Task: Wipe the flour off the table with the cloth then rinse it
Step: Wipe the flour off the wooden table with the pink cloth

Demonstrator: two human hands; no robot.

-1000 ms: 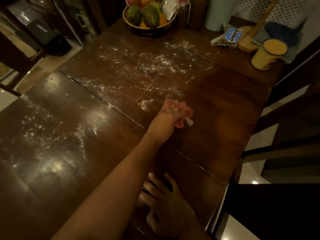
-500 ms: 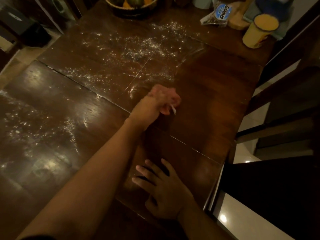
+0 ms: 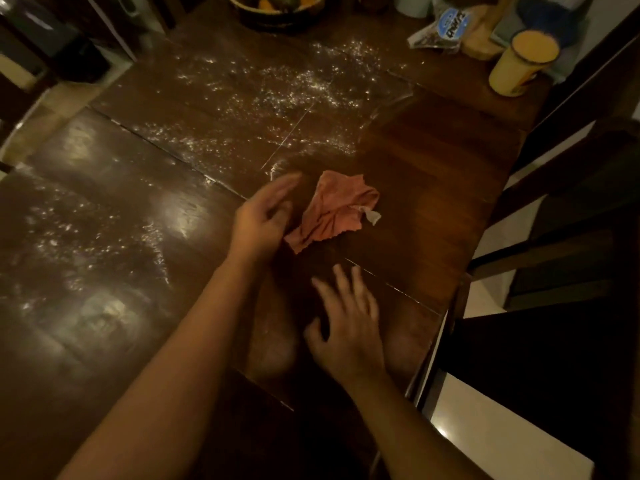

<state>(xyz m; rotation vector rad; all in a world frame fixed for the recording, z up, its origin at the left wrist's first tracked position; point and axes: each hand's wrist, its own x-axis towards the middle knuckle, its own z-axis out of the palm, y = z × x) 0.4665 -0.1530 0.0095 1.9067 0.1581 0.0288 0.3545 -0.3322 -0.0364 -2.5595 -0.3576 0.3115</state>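
Flour (image 3: pixel 86 233) is seen scattered in 2 patches on the dark table (image 3: pixel 433 174), at the left and the far middle. The left hand (image 3: pixel 261 220) is held with fingers straight and together just beside the crumpled pink cloth (image 3: pixel 332 209), which lies loose on a bare part of the table; contact cannot be told through blur. The right hand (image 3: pixel 346 323) is spread nearer, fingers apart, nothing gripped; a yellow cup (image 3: pixel 519 64) is set far right.

Fruit bowl (image 3: pixel 277 13) is cut off by the top edge. Left hand (image 3: pixel 263 216) is motion-blurred. Packet (image 3: pixel 441 29) label is unreadable.
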